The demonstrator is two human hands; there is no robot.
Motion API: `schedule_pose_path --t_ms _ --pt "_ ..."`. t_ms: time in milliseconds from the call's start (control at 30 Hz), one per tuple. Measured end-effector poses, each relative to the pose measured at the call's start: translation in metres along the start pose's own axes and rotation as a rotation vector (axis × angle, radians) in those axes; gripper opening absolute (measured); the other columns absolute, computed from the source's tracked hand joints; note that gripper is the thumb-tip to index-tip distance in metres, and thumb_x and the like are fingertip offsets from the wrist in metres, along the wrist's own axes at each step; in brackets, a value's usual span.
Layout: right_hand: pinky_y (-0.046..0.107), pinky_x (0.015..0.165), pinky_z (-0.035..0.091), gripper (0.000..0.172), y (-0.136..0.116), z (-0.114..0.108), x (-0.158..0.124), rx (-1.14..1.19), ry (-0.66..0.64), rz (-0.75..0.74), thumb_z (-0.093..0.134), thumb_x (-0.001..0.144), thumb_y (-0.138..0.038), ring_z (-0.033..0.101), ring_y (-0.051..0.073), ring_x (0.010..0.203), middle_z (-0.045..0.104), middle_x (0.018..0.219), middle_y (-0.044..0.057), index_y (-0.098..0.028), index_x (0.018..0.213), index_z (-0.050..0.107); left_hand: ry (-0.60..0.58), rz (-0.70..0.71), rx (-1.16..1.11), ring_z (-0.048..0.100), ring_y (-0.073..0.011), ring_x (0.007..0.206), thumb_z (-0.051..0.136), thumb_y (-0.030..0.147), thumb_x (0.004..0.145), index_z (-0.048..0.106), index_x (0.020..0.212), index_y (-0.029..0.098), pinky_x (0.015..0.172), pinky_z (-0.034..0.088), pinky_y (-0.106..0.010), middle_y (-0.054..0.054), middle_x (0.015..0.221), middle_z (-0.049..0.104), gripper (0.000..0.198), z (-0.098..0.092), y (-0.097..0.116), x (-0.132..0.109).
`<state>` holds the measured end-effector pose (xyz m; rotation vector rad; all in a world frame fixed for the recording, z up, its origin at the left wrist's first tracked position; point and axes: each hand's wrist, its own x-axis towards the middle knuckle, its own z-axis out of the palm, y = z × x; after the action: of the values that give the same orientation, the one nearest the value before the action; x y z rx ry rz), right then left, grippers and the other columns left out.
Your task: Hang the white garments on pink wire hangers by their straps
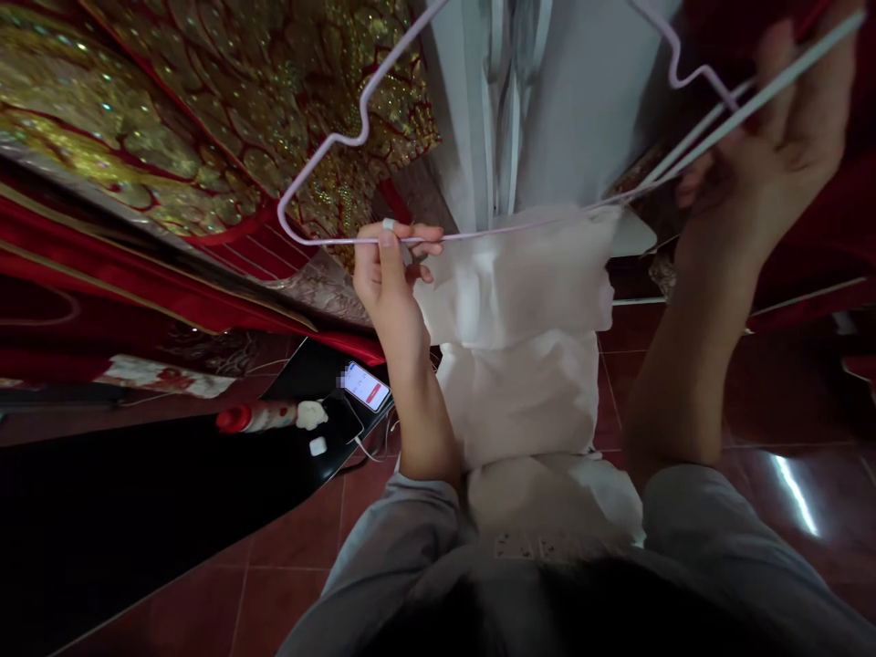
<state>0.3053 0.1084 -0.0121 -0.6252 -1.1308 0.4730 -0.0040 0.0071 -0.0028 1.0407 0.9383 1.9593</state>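
Observation:
A pale pink wire hanger (479, 234) stretches across the upper middle, with white tiered fabric (520, 283) hanging below its lower bar. My left hand (397, 265) pinches that bar near the hanger's left corner. At the upper right my right hand (773, 155) is raised beside the hanger's right end, its fingers partly behind a pale green bar (787, 78) and blurred. Whether those fingers grip the bar is unclear. The hanger's top lies outside the picture.
Gold sequined red garments (205, 119) hang at the upper left, and grey-white panels (575, 100) behind the hanger. A black table (171, 493) at the lower left bears a lit phone (367, 387), a red-capped bottle (256, 418) and a small white case (318, 446). The floor is red tile (294, 538).

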Motion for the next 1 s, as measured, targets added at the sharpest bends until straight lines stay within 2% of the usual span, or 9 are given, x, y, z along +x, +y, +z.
schedule_pose_path --t_ms 67,133,200,333,467,600,700,800,1000 --pt "0.012 0.042 0.026 0.061 0.019 -0.021 -0.001 0.078 0.144 -0.167 0.061 0.075 -0.008 0.07 0.008 0.086 0.065 0.143 0.002 -0.032 0.13 0.069 -0.015 -0.006 -0.029 0.067 -0.0181 0.072 0.053 0.028 0.108 0.061 0.091 0.023 0.056 0.04 -0.027 -0.006 0.087 0.074 0.019 -0.001 0.002 -0.001" --pt "0.012 0.039 0.014 0.047 0.024 -0.031 -0.014 0.052 0.232 -0.272 0.064 0.08 -0.016 0.052 0.0 0.054 0.075 0.121 0.002 -0.031 0.123 0.075 -0.021 -0.022 -0.052 0.066 -0.0183 0.071 0.053 0.027 0.108 0.063 0.091 0.023 0.056 0.041 -0.027 -0.006 0.088 0.074 0.02 0.0 0.002 -0.002" --pt "0.014 0.039 0.009 0.035 0.013 -0.024 -0.034 -0.02 0.212 -0.328 0.068 0.086 -0.032 0.038 -0.003 0.045 0.077 0.113 0.0 -0.034 0.12 0.078 -0.023 -0.04 -0.077 0.066 -0.0187 0.072 0.053 0.027 0.108 0.063 0.09 0.023 0.056 0.041 -0.027 -0.006 0.089 0.075 0.021 0.003 0.0 -0.004" --pt "0.021 0.042 0.031 0.025 -0.029 0.022 -0.067 -0.178 -0.014 -0.257 0.074 0.089 -0.041 0.043 0.004 0.048 0.074 0.084 0.001 -0.029 0.107 0.084 -0.012 -0.099 -0.13 0.063 -0.0175 0.072 0.049 0.022 0.109 0.062 0.088 0.023 0.055 0.042 -0.026 -0.006 0.089 0.075 0.025 0.013 -0.003 -0.013" --pt "0.035 0.073 0.057 0.011 -0.05 0.06 -0.072 -0.354 -0.258 0.002 0.075 0.09 -0.039 0.063 0.015 0.072 0.07 0.077 0.001 -0.033 0.084 0.081 -0.023 -0.077 -0.11 0.064 -0.016 0.076 0.054 0.027 0.108 0.064 0.092 0.022 0.058 0.046 -0.024 -0.007 0.096 0.077 0.019 0.017 -0.005 -0.022" --pt "0.04 0.076 0.058 0.013 -0.049 0.066 -0.074 -0.353 -0.186 0.053 0.073 0.09 -0.051 0.062 0.018 0.072 0.073 0.085 0.0 -0.042 0.094 0.081 0.004 -0.014 -0.008 0.071 -0.0193 0.092 0.065 0.026 0.098 0.074 0.114 0.026 0.063 0.051 -0.027 -0.006 0.118 0.079 0.019 -0.006 -0.013 -0.017" --pt "0.041 0.073 0.057 0.02 -0.047 0.065 -0.078 -0.328 -0.155 0.04 0.074 0.089 -0.055 0.058 0.018 0.066 0.07 0.08 0.0 -0.046 0.105 0.082 0.218 0.137 0.047 0.07 -0.0262 0.114 0.06 0.019 0.094 0.076 0.117 0.029 0.062 0.049 -0.03 -0.001 0.134 0.075 0.03 -0.038 -0.021 -0.003" --pt "0.04 0.074 0.057 0.023 -0.044 0.067 -0.081 -0.231 -0.134 0.009 0.075 0.09 -0.05 0.062 0.017 0.068 0.07 0.077 0.001 -0.04 0.11 0.083 0.353 0.28 0.067 0.064 -0.0334 0.132 0.065 0.023 0.099 0.077 0.111 0.03 0.064 0.049 -0.034 0.002 0.131 0.075 0.018 -0.062 -0.02 0.014" --pt "0.042 0.079 0.06 0.021 -0.043 0.073 -0.083 -0.097 -0.05 -0.037 0.073 0.091 -0.044 0.063 0.016 0.064 0.059 0.059 -0.002 -0.035 0.108 0.084 -0.075 0.274 0.208 0.07 -0.0248 0.117 0.081 0.012 0.094 0.077 0.116 0.021 0.105 0.056 -0.042 0.0 0.116 0.076 0.024 -0.047 0.026 0.047"
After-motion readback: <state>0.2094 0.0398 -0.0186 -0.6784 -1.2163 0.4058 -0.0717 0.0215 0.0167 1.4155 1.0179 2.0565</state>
